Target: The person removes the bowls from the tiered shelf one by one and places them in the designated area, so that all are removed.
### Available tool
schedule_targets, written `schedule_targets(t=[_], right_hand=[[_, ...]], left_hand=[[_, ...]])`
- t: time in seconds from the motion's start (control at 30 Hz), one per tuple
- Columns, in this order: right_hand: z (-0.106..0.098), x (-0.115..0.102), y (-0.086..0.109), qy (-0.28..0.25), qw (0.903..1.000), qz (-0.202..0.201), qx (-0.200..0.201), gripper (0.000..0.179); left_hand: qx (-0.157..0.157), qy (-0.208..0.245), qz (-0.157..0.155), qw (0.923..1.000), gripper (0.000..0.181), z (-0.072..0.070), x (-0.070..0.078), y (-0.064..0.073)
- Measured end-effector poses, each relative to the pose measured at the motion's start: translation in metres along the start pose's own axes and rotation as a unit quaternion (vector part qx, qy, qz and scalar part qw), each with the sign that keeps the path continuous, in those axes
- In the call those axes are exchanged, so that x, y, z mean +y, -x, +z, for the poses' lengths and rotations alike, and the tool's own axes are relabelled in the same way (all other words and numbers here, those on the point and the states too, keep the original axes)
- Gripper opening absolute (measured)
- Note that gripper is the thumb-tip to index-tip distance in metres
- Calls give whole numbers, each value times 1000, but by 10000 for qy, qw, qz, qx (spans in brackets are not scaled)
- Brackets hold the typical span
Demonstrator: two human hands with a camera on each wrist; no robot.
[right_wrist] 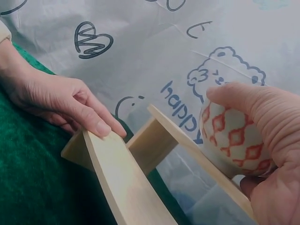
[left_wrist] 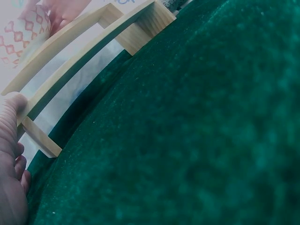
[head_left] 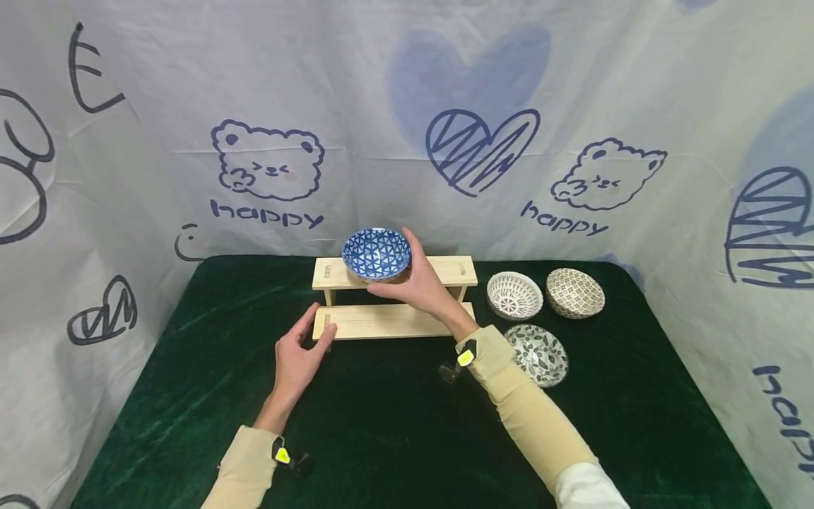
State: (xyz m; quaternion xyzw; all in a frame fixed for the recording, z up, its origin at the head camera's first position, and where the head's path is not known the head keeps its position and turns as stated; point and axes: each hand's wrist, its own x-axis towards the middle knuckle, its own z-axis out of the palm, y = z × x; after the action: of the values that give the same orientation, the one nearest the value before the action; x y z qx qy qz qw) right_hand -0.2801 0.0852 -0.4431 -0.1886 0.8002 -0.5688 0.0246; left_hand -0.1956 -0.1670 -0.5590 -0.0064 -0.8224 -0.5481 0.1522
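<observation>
A two-step wooden display stand [head_left: 388,322] sits toward the back of the green cloth. My right hand [head_left: 422,286] grips a small bowl [head_left: 376,252] by its right side, thumb at the near rim and fingers behind. Blue triangles pattern the bowl's inside; orange-red diamonds on white cover its outside [right_wrist: 234,136]. The bowl is upright at the left-middle of the upper board [head_left: 454,270]; I cannot tell whether its full weight rests there. At the lower board's left end, my left hand [head_left: 295,364] holds the stand, with the thumb [right_wrist: 101,127] on the edge.
Right of the stand are three patterned bowls: a white one with dark strokes [head_left: 515,295], a brown-latticed one [head_left: 575,293], and a green-leaf one [head_left: 539,355] partly behind my right forearm. A printed white curtain [head_left: 381,85] hangs behind the dark green cloth [head_left: 394,424].
</observation>
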Motion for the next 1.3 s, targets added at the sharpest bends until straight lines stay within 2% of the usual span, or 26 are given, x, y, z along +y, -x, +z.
schedule_targets(t=[0.27,0.7,1.07,1.3], right_hand=[[8,-1,-7,23,9991,131,393,124],[10,-3,-7,359,9968,257,671,121],[9,1,3,294,9949,49,961,116],[2,-4,14,334,9940,132,1034,115]], left_hand=[[14,13,-22,10000,64,1,-1,-1],[-31,11,-61,10000,65,0,1,1],[-43,-14,-76,10000,65,1,3,1],[-29,-28,-75,10000,65,0,3,2]])
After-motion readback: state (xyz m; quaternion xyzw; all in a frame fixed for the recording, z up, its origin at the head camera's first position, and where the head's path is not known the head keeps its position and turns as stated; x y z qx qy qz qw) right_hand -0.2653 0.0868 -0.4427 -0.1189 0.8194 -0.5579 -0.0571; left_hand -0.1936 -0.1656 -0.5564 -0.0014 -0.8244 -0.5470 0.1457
